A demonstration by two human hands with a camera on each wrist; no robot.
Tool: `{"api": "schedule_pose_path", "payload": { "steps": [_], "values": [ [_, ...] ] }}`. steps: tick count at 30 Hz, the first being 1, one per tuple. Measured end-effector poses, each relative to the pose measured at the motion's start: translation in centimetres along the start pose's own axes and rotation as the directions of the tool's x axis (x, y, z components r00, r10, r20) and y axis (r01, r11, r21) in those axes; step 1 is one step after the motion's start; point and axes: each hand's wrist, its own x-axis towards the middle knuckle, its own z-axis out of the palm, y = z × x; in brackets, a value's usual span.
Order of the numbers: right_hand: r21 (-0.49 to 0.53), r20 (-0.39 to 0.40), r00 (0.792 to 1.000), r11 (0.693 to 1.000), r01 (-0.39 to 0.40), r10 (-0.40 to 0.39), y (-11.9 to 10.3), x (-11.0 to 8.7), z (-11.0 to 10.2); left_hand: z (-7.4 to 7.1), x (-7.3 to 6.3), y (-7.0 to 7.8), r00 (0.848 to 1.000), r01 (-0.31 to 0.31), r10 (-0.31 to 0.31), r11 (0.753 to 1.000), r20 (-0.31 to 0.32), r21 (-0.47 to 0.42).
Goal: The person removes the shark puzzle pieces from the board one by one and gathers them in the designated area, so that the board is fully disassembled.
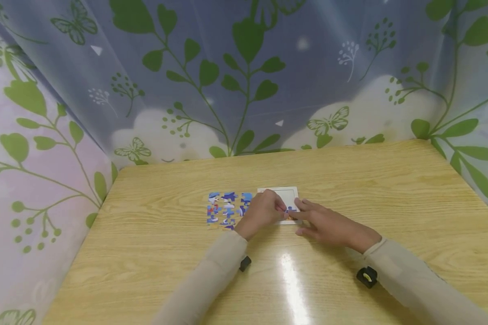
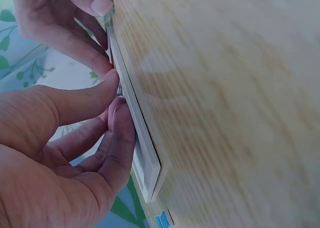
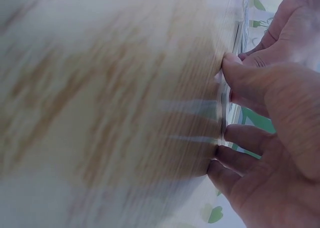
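Observation:
A white-rimmed puzzle tray (image 1: 277, 188) lies on the table, with blue and orange jigsaw pieces (image 1: 291, 210) in its near right corner. Over the tray, my left hand (image 1: 263, 208) pinches a small puzzle piece between thumb and fingertips. Most of that piece is hidden by the fingers; in the left wrist view the thumb (image 2: 111, 88) meets the forefinger just above the tray's edge. My right hand (image 1: 329, 222) rests at the tray's right side, fingers extended and spread. Its fingertips touch the rim and the corner pieces. In the right wrist view its fingers (image 3: 245, 160) reach along the edge.
Several loose jigsaw pieces (image 1: 228, 208), mostly blue, lie in rows just left of the tray. The wood-grain table (image 1: 154, 253) runs back to a leaf-patterned curtain (image 1: 211, 90). Black wrist devices (image 1: 367, 276) hang under both sleeves.

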Motion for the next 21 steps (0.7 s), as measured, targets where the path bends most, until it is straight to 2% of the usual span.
{"api": "schedule_pose_path", "payload": {
  "steps": [11,21],
  "values": [
    [0.017,-0.021,0.998,0.999,0.051,-0.051,0.18,0.14,0.09,-0.42,-0.01,0.15,0.997,0.071,-0.071,0.997,0.015,-0.017],
    [0.031,-0.011,0.999,0.999,0.038,-0.038,0.21,0.08,-0.01,-0.63,0.05,0.25,0.995,0.097,-0.097,0.995,0.018,-0.015]
  ]
}}
